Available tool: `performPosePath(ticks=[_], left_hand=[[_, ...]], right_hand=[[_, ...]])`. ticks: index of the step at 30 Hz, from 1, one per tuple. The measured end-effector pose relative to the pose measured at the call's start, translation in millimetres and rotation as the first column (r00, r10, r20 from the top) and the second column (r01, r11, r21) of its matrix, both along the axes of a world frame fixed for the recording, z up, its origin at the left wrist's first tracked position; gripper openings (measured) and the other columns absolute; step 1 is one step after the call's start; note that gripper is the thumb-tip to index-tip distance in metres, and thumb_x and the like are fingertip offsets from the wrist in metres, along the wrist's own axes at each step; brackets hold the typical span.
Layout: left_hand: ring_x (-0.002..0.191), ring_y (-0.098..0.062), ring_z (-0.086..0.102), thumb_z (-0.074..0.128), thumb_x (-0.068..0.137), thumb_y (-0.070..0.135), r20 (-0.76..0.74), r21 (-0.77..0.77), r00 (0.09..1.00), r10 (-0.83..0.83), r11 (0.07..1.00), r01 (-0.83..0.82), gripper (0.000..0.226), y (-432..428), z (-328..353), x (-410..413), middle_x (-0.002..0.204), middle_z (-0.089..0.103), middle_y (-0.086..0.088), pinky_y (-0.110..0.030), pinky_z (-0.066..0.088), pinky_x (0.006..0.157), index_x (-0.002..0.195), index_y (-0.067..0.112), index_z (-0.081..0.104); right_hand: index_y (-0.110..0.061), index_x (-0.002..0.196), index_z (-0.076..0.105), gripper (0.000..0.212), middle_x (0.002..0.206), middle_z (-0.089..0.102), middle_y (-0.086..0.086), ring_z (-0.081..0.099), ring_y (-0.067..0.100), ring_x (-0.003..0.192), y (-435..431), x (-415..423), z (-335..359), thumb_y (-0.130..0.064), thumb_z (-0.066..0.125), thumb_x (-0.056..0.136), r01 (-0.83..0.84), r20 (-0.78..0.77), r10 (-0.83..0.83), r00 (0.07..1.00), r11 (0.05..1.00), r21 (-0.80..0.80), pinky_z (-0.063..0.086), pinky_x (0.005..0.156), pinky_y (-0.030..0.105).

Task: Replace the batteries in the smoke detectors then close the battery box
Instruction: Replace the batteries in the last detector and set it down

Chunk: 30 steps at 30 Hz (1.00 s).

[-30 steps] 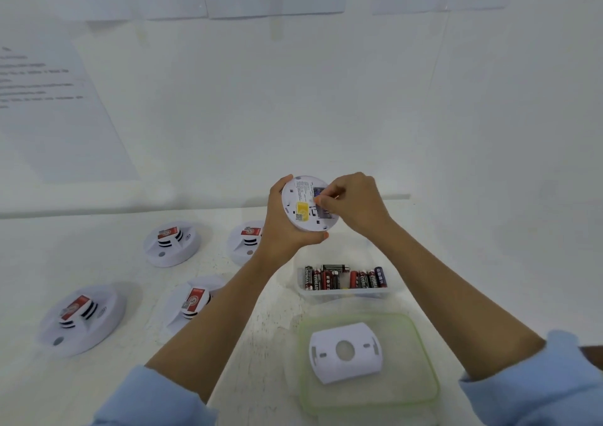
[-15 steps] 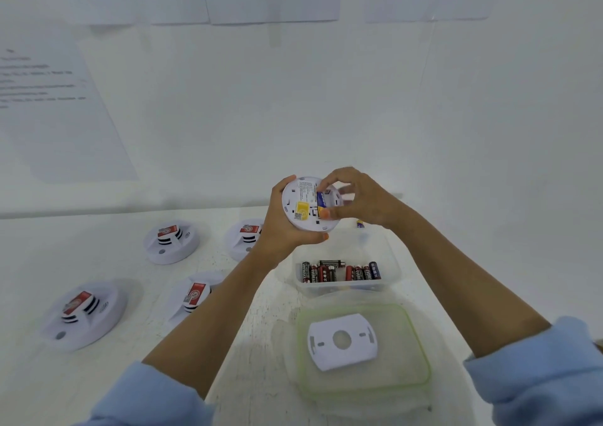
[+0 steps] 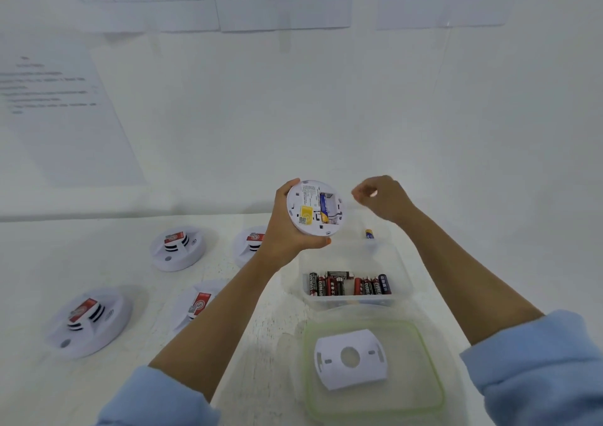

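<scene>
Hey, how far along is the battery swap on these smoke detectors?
Done: the battery box is open, its lid lying in front with a mounting plate on it. In hand: the left hand holds one detector, back showing, one blue battery seated, the slot beside it looking empty; the right hand hovers nearby. Left: four other detectors look unopened, and the box needs closing.

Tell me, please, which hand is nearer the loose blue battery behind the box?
Right. The right hand hovers just above the loose blue battery; the left hand is off to its left, holding the smoke detector.
</scene>
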<state>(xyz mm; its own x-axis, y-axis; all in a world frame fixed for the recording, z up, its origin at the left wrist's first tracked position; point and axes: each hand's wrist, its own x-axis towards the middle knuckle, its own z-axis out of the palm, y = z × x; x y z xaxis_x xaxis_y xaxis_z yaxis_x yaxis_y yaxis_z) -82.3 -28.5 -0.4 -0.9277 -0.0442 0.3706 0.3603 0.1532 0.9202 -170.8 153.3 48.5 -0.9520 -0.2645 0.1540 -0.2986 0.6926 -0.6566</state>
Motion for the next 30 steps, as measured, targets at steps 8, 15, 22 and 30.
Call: performPosePath(ticks=[8,15,22,30], left_hand=[[0.11,0.008,0.048,0.08,0.047,0.0,0.008,-0.027,1.0,0.028,0.999,-0.027,0.101,-3.0,-6.0,-8.0,0.125,0.041,0.015,-0.019,0.051,0.086,0.13,0.021,0.028],[0.115,0.001,0.047,0.081,0.048,0.001,-0.002,-0.052,1.0,0.024,0.998,-0.024,0.101,-3.7,-8.7,-11.8,0.126,0.04,0.011,-0.015,0.049,0.085,0.131,0.02,0.027],[0.11,0.008,0.049,0.08,0.048,-0.008,-0.002,-0.035,1.0,0.015,0.999,-0.015,0.101,-6.0,-12.2,-9.5,0.125,0.04,0.009,-0.017,0.051,0.082,0.131,0.017,0.027],[0.109,0.001,0.051,0.08,0.046,-0.002,-0.02,-0.029,0.999,0.028,0.999,-0.029,0.104,0.6,-6.9,4.8,0.123,0.043,0.007,-0.02,0.052,0.085,0.133,0.009,0.025]], right_hand=[[-0.014,0.083,0.052,0.014,0.078,0.053,-0.003,0.058,0.02,0.091,-23.2,-7.0,-17.7,-0.025,0.059,0.085,-0.045,0.009,0.088,0.996,0.415,0.909,0.033,0.074,0.025],[-0.009,0.108,0.056,0.024,0.098,0.06,0.003,0.06,0.023,0.092,-24.1,-15.4,-31.9,-0.01,0.055,0.084,-0.088,0.022,0.139,0.99,0.489,0.868,0.039,0.074,0.026],[-0.013,0.085,0.064,0.022,0.082,0.066,0.002,0.063,0.015,0.078,-11.1,-17.2,-12.5,-0.012,0.078,0.068,-0.01,0.0,0.01,1.0,1.0,0.008,0.049,0.073,0.024],[-0.007,0.088,0.068,0.022,0.079,0.069,0.01,0.062,-0.003,0.063,-18.6,32.3,19.4,-0.012,0.079,0.07,-0.166,-0.148,0.123,0.981,0.929,-0.331,0.046,0.066,0.016]])
